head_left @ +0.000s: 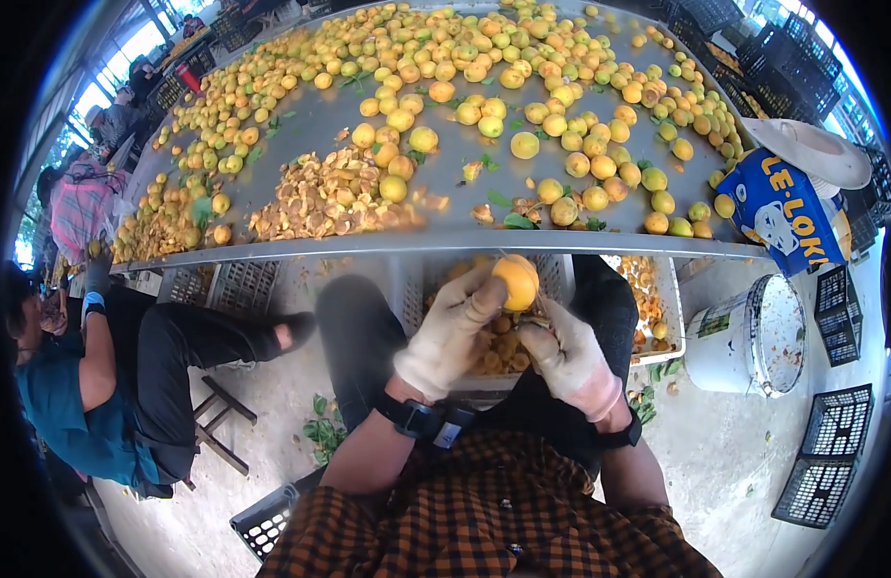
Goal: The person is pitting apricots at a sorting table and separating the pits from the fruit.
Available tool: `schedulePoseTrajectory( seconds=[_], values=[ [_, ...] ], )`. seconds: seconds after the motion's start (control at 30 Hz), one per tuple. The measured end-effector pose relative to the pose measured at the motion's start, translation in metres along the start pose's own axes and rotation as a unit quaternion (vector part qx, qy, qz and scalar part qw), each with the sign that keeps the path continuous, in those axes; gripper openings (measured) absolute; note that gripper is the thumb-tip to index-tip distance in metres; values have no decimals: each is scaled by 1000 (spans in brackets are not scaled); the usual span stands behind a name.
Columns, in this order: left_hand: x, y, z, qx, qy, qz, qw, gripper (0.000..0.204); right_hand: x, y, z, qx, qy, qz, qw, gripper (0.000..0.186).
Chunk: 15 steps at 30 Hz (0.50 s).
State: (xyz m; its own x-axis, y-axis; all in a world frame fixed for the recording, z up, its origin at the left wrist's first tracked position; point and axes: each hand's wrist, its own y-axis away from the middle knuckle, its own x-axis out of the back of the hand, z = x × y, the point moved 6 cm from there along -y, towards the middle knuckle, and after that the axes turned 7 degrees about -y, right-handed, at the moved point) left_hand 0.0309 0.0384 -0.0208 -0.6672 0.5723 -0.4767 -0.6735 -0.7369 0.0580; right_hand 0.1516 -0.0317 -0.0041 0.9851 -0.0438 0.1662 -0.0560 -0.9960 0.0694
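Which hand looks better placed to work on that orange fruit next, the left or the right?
Probably the right hand. The left hand already grips the fruit from below, while the right sits just under it with fingers at its lower edge. Whether it holds a tool is unclear.

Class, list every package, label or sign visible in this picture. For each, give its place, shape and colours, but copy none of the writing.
Blue bag: right end of the metal table, under a pale hat; crumpled, blue with yellow lettering and a white figure.
White bucket: on the floor at the right, below the bag; round, white, with a green and white label on its side.
No screens or wall signs show.
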Motion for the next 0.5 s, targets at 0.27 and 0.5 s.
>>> schedulePoseTrajectory(
  seconds=[0.27, 0.5],
  values=[
    [-12, -2, 9, -74, -82, 33, 993, 63, -8, -2, 5, -142, -267, -9, 953, 30],
    [-12, -2, 17, -1, -33, -20, 999, 61, -4, -3, 17, -40, -179, -5, 983, 30]
  ],
)
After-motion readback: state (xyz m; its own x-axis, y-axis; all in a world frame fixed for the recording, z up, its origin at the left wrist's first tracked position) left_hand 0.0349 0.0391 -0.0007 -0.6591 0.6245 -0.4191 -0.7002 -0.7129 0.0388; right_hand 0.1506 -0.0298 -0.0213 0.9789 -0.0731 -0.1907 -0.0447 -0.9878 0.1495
